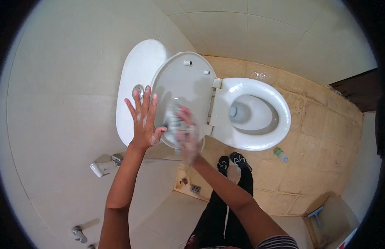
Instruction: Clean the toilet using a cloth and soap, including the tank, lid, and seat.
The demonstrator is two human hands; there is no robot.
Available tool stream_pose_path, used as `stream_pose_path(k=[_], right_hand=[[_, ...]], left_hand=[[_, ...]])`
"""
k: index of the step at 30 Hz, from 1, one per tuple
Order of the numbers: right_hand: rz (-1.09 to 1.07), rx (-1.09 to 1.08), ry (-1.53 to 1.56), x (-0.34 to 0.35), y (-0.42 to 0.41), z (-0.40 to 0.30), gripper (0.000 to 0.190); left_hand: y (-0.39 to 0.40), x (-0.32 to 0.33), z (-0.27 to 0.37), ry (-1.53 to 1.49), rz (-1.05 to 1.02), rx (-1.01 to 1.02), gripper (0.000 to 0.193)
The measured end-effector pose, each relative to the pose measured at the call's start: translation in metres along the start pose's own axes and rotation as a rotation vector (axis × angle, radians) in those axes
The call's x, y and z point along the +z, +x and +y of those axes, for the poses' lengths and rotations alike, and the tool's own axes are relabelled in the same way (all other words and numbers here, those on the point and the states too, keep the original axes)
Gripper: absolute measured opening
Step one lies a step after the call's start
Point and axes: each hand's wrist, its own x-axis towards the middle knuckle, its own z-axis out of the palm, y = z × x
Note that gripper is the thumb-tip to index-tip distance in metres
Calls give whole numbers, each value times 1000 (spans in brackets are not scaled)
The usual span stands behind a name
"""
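My left hand [143,126] is spread, with white suds on the fingers and thumb base. It hovers near the left edge of the raised toilet lid [192,82], beside the flush button [138,91] of the white cistern [142,63]. My right hand [189,141] is blurred by motion and holds a whitish cloth [172,119] against the underside of the lid. Pink patches show on the cloth or among the fingers; which, I cannot tell. To the right, the white toilet seat [251,144] is down on the bowl and looks wet.
A small bottle with a green part [280,154] lies on the tan tiled floor [307,162]. A bidet sprayer [102,166] hangs on the left wall, above a tap [79,234]. A floor drain [195,188] lies near my feet. A blue squeegee [317,213] stands at lower right.
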Motion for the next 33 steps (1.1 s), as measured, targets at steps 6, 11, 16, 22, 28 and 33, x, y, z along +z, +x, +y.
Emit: stream_pose_path(k=[6,11,16,22,28,33], right_hand=[[462,-184,-413,14,121,90,26],[490,-358,-769,-12,136,98,7],[296,-334,-835,-7,56,108,18],[713,154,-711,-74,144,152,37],[-51,-36,-221,-5,67,102,49],[488,-80,-17,-126,112,175,44]], left_hand=[[4,18,-25,-368,-19,-50,85],[-4,26,-27,-285,9,-18,72],[-7,26,-34,-327,11,46,65],[-8,36,-33,-133,40,366,48],[-24,24,-42,-175,-23,281,42],[10,41,-11,-291,13,303,40]])
